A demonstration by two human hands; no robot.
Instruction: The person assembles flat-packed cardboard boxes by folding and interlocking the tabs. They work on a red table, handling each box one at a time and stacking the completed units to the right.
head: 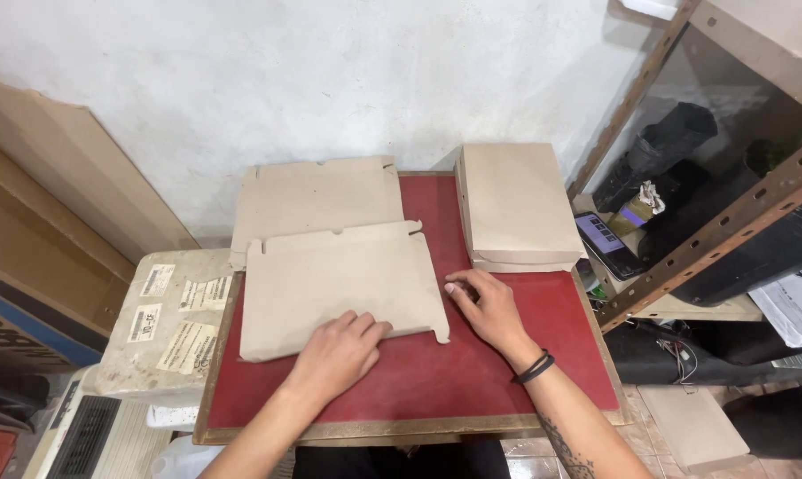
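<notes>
— Head view first: what were the hands on?

— The left hand lay flat, fingers spread and open, pressing the lower edge of a flat brown cardboard box blank at the centre of the frame. The right hand rested just beside the blank's right edge, fingers loosely curled on the red-topped desk, gripping nothing.

— Anything else on that desk?

— A second flat brown cardboard blank lay above the first, partly tucked under it. In the upper right of the desk sat a stack of folded brown cardboard boxes. Further right, a dark phone with a lit screen lay on a metal shelf rack.
</notes>
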